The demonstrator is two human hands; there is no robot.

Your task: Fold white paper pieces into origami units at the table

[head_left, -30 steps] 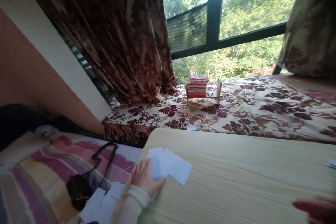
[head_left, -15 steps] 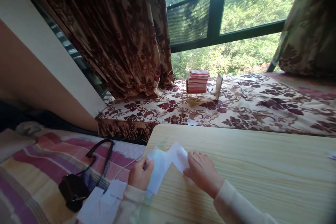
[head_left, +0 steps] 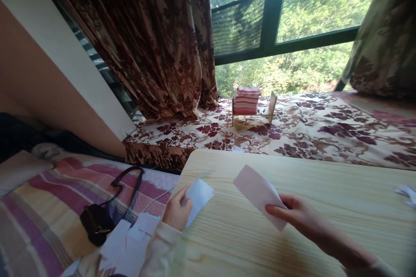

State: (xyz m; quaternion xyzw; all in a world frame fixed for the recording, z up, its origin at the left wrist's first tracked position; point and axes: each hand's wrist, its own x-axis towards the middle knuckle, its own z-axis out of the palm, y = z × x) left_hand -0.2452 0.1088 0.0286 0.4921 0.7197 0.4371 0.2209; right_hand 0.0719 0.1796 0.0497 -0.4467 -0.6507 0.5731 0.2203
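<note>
one white paper slip (head_left: 260, 194) is pinched in the right hand (head_left: 297, 216), lifted off the wooden table (head_left: 325, 207). a second slip (head_left: 198, 197) is gripped by the left hand (head_left: 177, 213) at the table's left edge. the two slips are apart. loose papers (head_left: 126, 246) and a black bag (head_left: 97, 227) lie on the striped cloth (head_left: 48, 207).

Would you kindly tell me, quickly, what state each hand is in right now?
Left hand: closed on a white paper piece at the edge of the table.
Right hand: closed, pinching a separate paper slip.
</note>
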